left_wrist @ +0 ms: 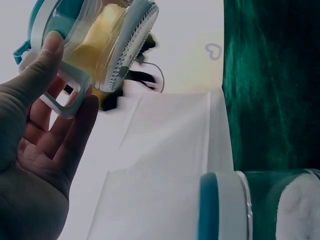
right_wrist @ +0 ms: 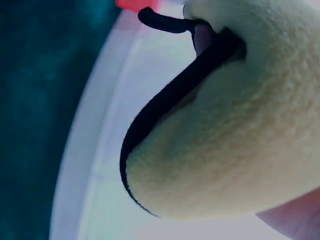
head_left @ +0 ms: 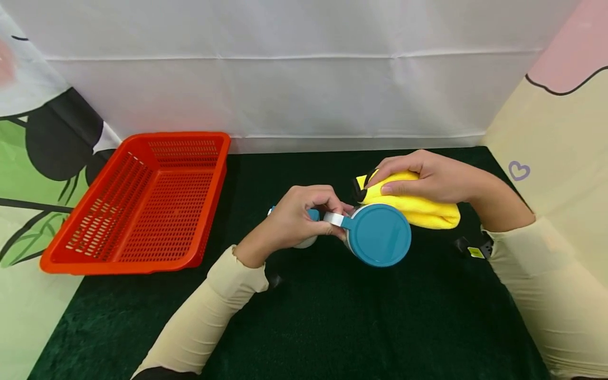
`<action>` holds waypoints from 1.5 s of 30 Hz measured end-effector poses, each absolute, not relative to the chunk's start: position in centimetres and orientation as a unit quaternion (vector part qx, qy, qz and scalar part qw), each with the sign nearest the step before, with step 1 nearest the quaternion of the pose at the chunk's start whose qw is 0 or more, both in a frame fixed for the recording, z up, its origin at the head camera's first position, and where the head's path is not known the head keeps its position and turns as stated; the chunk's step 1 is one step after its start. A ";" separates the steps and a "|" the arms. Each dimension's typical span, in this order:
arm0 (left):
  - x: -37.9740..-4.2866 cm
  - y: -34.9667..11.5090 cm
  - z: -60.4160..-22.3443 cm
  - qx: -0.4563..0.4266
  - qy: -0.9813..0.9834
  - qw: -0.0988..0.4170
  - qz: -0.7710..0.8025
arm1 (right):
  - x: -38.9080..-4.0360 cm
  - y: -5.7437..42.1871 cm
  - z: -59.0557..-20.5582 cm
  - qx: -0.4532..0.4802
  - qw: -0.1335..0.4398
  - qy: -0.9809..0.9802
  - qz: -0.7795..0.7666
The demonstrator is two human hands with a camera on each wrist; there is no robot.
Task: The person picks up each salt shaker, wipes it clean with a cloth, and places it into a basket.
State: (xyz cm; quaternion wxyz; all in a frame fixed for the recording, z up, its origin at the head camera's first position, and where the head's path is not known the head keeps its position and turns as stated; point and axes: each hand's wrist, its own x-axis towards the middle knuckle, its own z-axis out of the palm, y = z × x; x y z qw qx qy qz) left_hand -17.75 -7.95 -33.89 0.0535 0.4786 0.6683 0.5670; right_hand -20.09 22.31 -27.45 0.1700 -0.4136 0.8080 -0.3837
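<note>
My left hand grips the white handle of a clear jar that has a round blue lid. In the left wrist view the thumb presses near the lid side, with fingers around the handle. A folded yellow cloth with black edging is held in my right hand, thumb on one side and fingers over the top. The cloth is right at the jar's far side, and its yellow shows through the clear wall. Up close in the right wrist view, the fluffy cloth hides most of the right hand.
A second blue-lidded jar with something white inside stands behind my left hand, mostly covered in the head view. An orange-red slotted basket sits at the left on the dark green tabletop. White sheeting walls the back.
</note>
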 end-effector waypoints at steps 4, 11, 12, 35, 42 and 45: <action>-17.7 -7.9 -33.5 0.487 0.665 0.062 0.563 | -20.6 22.0 -29.2 -0.384 0.199 0.810 -0.396; -17.6 -8.1 -33.2 0.479 0.689 0.063 0.540 | -20.8 22.0 -29.7 -0.381 0.178 0.811 -0.407; -17.6 -8.1 -33.1 0.478 0.689 0.063 0.541 | -20.8 21.9 -29.6 -0.381 0.174 0.811 -0.409; -17.5 -8.0 -32.2 0.472 0.694 0.012 0.544 | -18.0 21.4 -27.1 -0.359 0.049 0.832 -0.420; -17.3 -8.0 -32.0 0.454 0.709 0.011 0.539 | -19.5 21.2 -30.0 -0.298 0.139 0.822 -0.464; -17.6 -8.5 -32.1 0.421 0.732 -0.001 0.536 | -18.5 21.6 -31.5 -0.259 0.089 0.824 -0.495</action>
